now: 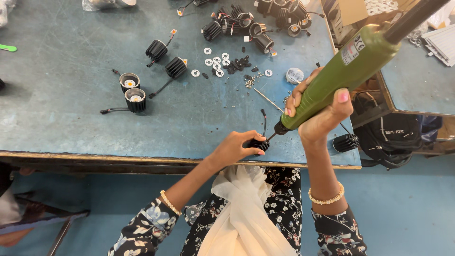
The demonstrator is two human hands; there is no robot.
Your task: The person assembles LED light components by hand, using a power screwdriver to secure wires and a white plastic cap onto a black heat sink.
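Two hands on the job at the near edge of the blue workbench [71, 123]. Your right hand [318, 114] has its fingers wrapped tight round the green electric screwdriver [341, 71], long axis slanting down-left from your knuckles, bit just beyond your left fingertips. Your left hand [234, 148] is nearer, fingers curled and pinching the black finned lamp housing [259, 143]. Loose screws [249, 81] lie well beyond both.

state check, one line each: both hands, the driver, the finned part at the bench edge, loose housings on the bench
left hand: shut on black finned housing, pinning it at the table edge
right hand: shut on green electric screwdriver
green electric screwdriver: tilted, bit down on the housing
two housings: upright, open end up
other housings: on their sides
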